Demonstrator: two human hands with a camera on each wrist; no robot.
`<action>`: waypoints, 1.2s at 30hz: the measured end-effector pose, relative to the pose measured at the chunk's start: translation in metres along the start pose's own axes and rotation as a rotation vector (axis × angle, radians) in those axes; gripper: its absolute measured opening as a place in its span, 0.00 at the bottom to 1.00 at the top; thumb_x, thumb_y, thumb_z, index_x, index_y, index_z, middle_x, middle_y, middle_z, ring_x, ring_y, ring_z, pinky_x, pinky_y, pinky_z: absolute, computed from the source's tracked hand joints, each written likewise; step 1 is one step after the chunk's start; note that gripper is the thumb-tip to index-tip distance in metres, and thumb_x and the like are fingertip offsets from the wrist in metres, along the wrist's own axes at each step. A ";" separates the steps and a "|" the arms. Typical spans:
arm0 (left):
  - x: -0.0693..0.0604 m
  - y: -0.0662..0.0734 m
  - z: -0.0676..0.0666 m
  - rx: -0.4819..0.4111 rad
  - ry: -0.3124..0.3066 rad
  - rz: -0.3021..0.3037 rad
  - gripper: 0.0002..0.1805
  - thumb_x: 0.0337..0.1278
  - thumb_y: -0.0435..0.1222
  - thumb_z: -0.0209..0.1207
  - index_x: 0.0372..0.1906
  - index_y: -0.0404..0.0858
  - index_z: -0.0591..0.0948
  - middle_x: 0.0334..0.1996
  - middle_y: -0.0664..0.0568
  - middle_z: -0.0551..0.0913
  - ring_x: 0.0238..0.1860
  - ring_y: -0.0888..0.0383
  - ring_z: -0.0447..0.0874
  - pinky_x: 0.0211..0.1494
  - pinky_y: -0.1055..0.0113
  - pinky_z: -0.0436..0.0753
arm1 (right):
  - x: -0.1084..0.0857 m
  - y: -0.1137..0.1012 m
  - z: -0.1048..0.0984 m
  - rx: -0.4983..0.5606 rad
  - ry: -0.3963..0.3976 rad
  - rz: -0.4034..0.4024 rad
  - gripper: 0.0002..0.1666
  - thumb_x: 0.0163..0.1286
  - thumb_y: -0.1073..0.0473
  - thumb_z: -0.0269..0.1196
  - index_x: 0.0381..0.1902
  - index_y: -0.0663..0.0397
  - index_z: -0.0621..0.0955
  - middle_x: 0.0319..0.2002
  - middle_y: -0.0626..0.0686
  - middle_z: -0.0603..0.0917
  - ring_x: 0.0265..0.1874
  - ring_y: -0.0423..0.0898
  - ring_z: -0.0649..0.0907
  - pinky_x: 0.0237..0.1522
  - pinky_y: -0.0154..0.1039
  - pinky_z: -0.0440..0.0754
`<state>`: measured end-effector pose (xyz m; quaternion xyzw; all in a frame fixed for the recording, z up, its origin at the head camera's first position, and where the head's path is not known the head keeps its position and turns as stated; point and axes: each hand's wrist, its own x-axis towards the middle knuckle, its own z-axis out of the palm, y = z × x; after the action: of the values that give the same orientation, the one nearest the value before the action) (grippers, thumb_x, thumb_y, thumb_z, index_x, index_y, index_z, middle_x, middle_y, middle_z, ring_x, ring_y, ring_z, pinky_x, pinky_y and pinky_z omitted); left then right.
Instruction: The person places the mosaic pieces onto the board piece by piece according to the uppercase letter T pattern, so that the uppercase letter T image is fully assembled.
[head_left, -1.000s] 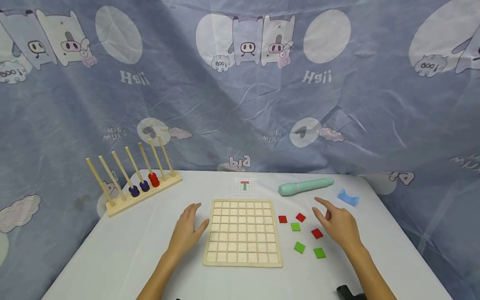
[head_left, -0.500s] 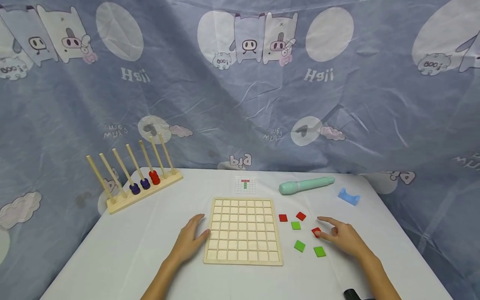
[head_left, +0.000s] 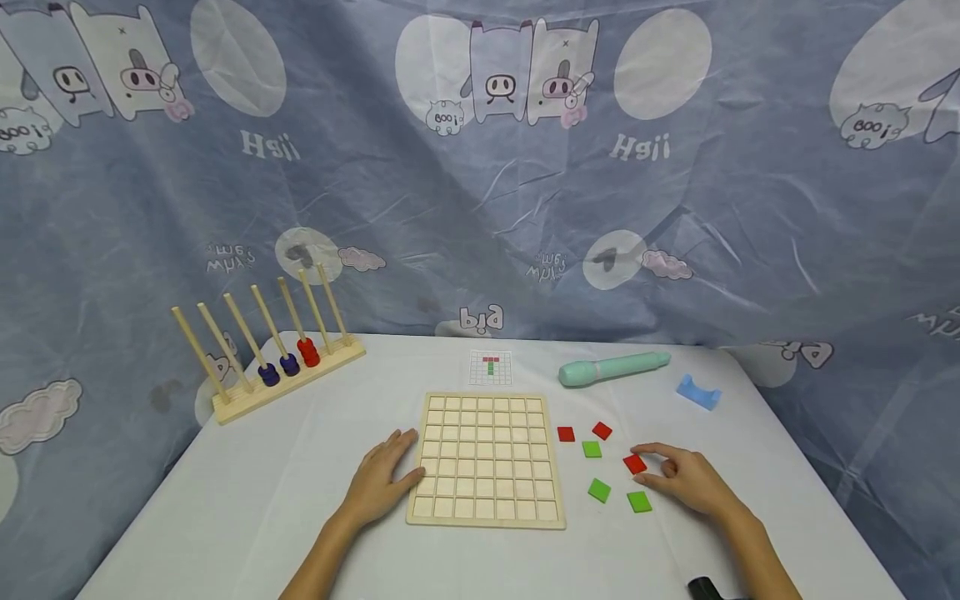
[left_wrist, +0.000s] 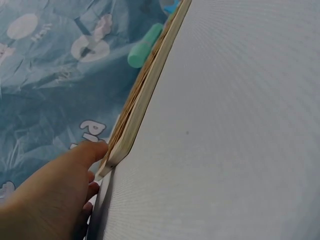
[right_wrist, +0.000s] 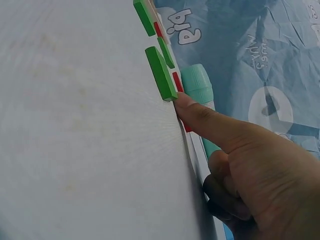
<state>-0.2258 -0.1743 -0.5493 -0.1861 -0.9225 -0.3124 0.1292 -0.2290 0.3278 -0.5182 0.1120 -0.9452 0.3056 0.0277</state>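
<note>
A wooden grid board (head_left: 486, 460) lies flat mid-table. At its left edge rests my left hand (head_left: 377, 485), fingers extended and thumb touching the rim; the left wrist view shows this hand (left_wrist: 57, 192) by the board's corner (left_wrist: 120, 150). My right hand (head_left: 693, 482) has thumb and index fingertips at opposite edges of a red tile (head_left: 634, 463), which lies on the table. Two more red tiles (head_left: 566, 434) and several green tiles (head_left: 599, 490) lie between board and hand. In the right wrist view, the right thumb (right_wrist: 185, 101) overlaps a green tile's end (right_wrist: 161, 74).
A pattern card (head_left: 491, 367) lies behind the board. A teal cylinder (head_left: 615, 368) and a blue holder (head_left: 698, 392) are at the back right. A wooden peg rack (head_left: 288, 381) with blue and red rings stands back left. A black object (head_left: 703, 588) is at the front right.
My right hand has come down and toward me, and its thumb and index finger now bracket the red tile. My left hand has shifted slightly right, onto the board's edge.
</note>
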 end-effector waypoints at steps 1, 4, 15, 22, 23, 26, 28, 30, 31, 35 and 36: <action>0.000 0.000 0.000 0.001 0.002 0.004 0.35 0.57 0.52 0.57 0.65 0.36 0.67 0.64 0.47 0.67 0.67 0.47 0.58 0.66 0.44 0.56 | 0.000 0.000 0.000 0.003 0.010 -0.006 0.26 0.50 0.41 0.69 0.46 0.43 0.81 0.11 0.40 0.59 0.12 0.34 0.56 0.13 0.30 0.56; 0.000 -0.001 0.001 0.008 -0.006 0.004 0.35 0.57 0.52 0.57 0.65 0.37 0.67 0.64 0.48 0.67 0.67 0.47 0.57 0.67 0.45 0.55 | 0.000 0.002 0.002 0.012 0.041 -0.030 0.21 0.51 0.43 0.70 0.42 0.42 0.82 0.10 0.40 0.59 0.11 0.33 0.56 0.12 0.30 0.57; 0.000 0.000 0.001 0.014 -0.003 -0.002 0.34 0.56 0.51 0.58 0.65 0.40 0.67 0.65 0.51 0.66 0.68 0.49 0.56 0.68 0.47 0.55 | 0.002 0.007 0.005 -0.021 0.120 -0.033 0.20 0.51 0.41 0.69 0.37 0.43 0.81 0.10 0.39 0.58 0.11 0.34 0.57 0.12 0.30 0.57; -0.001 0.003 0.001 0.009 -0.001 -0.014 0.34 0.56 0.50 0.58 0.65 0.39 0.68 0.65 0.50 0.66 0.68 0.49 0.56 0.69 0.50 0.54 | 0.007 -0.008 0.010 -0.014 0.158 -0.036 0.19 0.50 0.41 0.70 0.37 0.42 0.81 0.10 0.41 0.58 0.11 0.35 0.56 0.12 0.31 0.56; -0.001 0.003 0.000 0.005 0.001 -0.013 0.34 0.56 0.50 0.59 0.64 0.39 0.68 0.65 0.49 0.67 0.68 0.49 0.56 0.69 0.50 0.54 | 0.009 -0.012 0.011 -0.013 0.162 -0.039 0.19 0.49 0.41 0.70 0.37 0.41 0.81 0.10 0.41 0.58 0.11 0.35 0.56 0.12 0.31 0.56; -0.001 0.004 0.000 -0.007 -0.002 -0.023 0.34 0.55 0.50 0.59 0.64 0.38 0.68 0.65 0.49 0.67 0.68 0.49 0.56 0.69 0.51 0.54 | 0.013 -0.023 0.018 -0.018 0.167 -0.055 0.19 0.49 0.40 0.70 0.37 0.39 0.81 0.09 0.41 0.57 0.11 0.35 0.55 0.12 0.31 0.55; -0.001 0.004 0.000 -0.028 -0.007 -0.041 0.34 0.55 0.50 0.59 0.65 0.39 0.68 0.65 0.49 0.66 0.68 0.49 0.57 0.69 0.51 0.54 | 0.017 -0.030 0.023 -0.015 0.173 -0.076 0.20 0.48 0.40 0.71 0.37 0.39 0.81 0.09 0.40 0.57 0.10 0.35 0.54 0.11 0.30 0.55; -0.001 0.004 0.001 -0.050 -0.011 -0.065 0.34 0.54 0.50 0.60 0.65 0.40 0.68 0.65 0.48 0.66 0.67 0.49 0.58 0.69 0.51 0.55 | 0.022 -0.037 0.029 -0.022 0.179 -0.099 0.20 0.48 0.39 0.70 0.37 0.38 0.81 0.09 0.39 0.56 0.10 0.34 0.54 0.11 0.30 0.54; -0.001 0.005 0.001 -0.061 -0.012 -0.077 0.34 0.54 0.50 0.60 0.65 0.40 0.68 0.65 0.48 0.66 0.67 0.49 0.58 0.68 0.50 0.56 | 0.024 -0.041 0.033 -0.025 0.187 -0.113 0.20 0.48 0.40 0.71 0.37 0.38 0.81 0.09 0.39 0.56 0.10 0.34 0.54 0.11 0.29 0.54; -0.001 0.005 0.001 -0.082 -0.011 -0.094 0.34 0.54 0.49 0.60 0.65 0.40 0.68 0.64 0.46 0.66 0.66 0.46 0.60 0.67 0.48 0.58 | 0.034 -0.060 0.046 -0.055 0.224 -0.161 0.19 0.48 0.42 0.71 0.36 0.41 0.81 0.10 0.38 0.56 0.10 0.33 0.53 0.11 0.29 0.52; -0.001 0.005 0.001 -0.082 -0.011 -0.091 0.34 0.54 0.49 0.61 0.65 0.40 0.68 0.64 0.46 0.66 0.66 0.46 0.60 0.67 0.48 0.58 | 0.037 -0.065 0.050 -0.057 0.233 -0.170 0.19 0.48 0.43 0.72 0.36 0.42 0.81 0.10 0.38 0.56 0.10 0.33 0.53 0.11 0.29 0.51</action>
<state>-0.2226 -0.1705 -0.5475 -0.1507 -0.9172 -0.3544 0.1023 -0.2489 0.2402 -0.5169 0.1546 -0.9310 0.2859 0.1664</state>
